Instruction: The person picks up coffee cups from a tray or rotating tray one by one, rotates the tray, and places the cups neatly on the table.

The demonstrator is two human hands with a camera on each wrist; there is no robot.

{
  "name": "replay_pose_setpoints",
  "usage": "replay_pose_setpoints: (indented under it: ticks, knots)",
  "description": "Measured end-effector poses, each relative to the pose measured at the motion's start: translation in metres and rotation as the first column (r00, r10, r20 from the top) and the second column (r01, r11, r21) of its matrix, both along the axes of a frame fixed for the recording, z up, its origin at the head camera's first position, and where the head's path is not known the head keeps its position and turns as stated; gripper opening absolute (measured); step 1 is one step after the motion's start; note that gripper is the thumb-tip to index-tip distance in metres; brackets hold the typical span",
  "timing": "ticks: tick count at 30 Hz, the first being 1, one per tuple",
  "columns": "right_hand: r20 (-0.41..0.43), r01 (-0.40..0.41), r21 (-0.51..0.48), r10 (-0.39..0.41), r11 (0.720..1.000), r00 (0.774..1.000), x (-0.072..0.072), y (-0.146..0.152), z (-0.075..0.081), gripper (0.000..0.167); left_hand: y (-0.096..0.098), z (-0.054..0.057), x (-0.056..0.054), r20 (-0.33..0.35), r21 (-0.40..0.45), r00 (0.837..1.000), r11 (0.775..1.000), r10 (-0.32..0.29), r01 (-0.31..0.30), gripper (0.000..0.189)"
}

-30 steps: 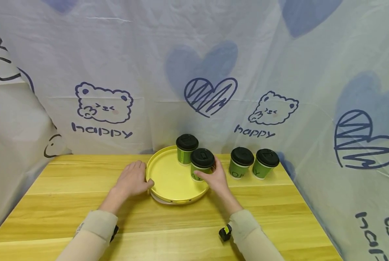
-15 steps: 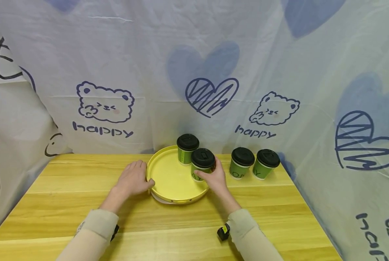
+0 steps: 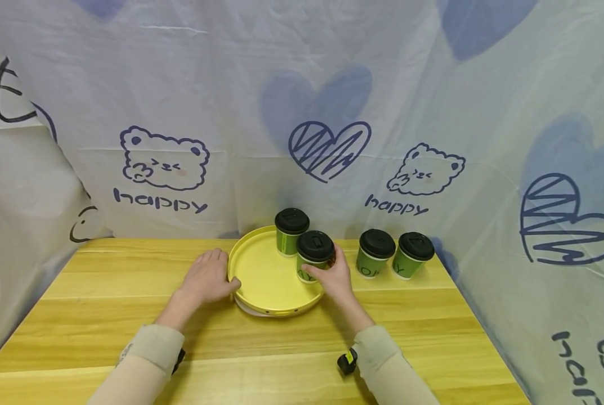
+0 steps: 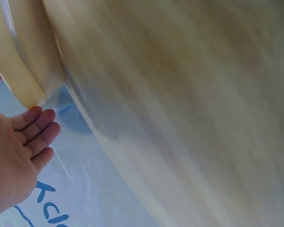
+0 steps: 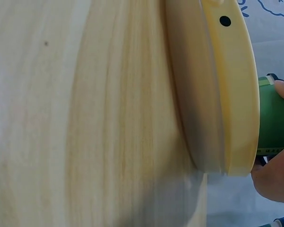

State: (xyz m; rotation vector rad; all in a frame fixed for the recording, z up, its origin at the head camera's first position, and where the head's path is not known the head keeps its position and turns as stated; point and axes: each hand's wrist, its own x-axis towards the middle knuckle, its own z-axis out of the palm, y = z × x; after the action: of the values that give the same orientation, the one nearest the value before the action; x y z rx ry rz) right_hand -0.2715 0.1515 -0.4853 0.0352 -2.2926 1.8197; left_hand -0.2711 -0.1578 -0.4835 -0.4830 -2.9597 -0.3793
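A round yellow tray (image 3: 261,281) lies on the wooden table. At its left rim is my left hand (image 3: 207,277), thumb touching the rim. In the left wrist view, that hand's fingers (image 4: 40,130) reach out loosely beside the tray's side wall (image 4: 19,71). On the tray's right part, my right hand (image 3: 336,277) grips a green paper cup with a black lid (image 3: 314,246), thumb in front and fingers behind. The right wrist view has the cup's green side (image 5: 274,118) at the tray edge, with part of the hand cropped. Behind it, a second lidded paper cup (image 3: 291,230) stands upright on the tray.
Two more lidded green cups stand on the table (image 3: 261,371) right of the tray: one nearer (image 3: 375,253), one farther right (image 3: 412,255). A printed white cloth (image 3: 241,112) hangs behind the table and along both sides.
Almost nothing moves. Both hands keep their places at the tray and cup; the head view shifts very slightly.
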Motion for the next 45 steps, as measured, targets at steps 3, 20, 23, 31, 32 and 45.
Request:
replay_pose_setpoints:
  ticks: [3,20,23,31,32,45]
  knots:
    - [0.001,-0.005,-0.004,0.005,1.0,1.0,0.002,0.001,0.002,0.086,0.0,0.001,0.001,0.003,0.0,1.0,1.0,0.0,0.0,0.061]
    - [-0.037,-0.016,-0.013,0.016,1.0,0.999,0.011,0.004,0.022,0.087,0.0,-0.003,0.0,-0.007,0.002,1.0,1.0,-0.001,0.001,0.059]
    - [-0.057,-0.032,-0.018,0.031,0.999,0.998,0.013,0.005,0.025,0.084,0.0,-0.003,0.001,-0.01,0.003,1.0,1.0,-0.002,0.002,0.06]
    - [-0.083,-0.041,-0.024,0.039,0.999,0.996,0.016,0.01,0.032,0.084,0.001,-0.004,0.001,-0.024,0.008,1.0,1.0,-0.005,0.005,0.06]
    - [-0.08,-0.038,-0.023,0.036,0.999,0.996,0.017,0.01,0.033,0.085,0.001,-0.004,0.001,-0.028,0.007,1.0,1.0,-0.005,0.006,0.06]
    - [-0.069,-0.012,-0.011,0.011,1.0,0.998,0.029,0.022,0.04,0.085,0.001,-0.001,0.003,-0.017,0.009,1.0,1.0,-0.006,0.006,0.063]
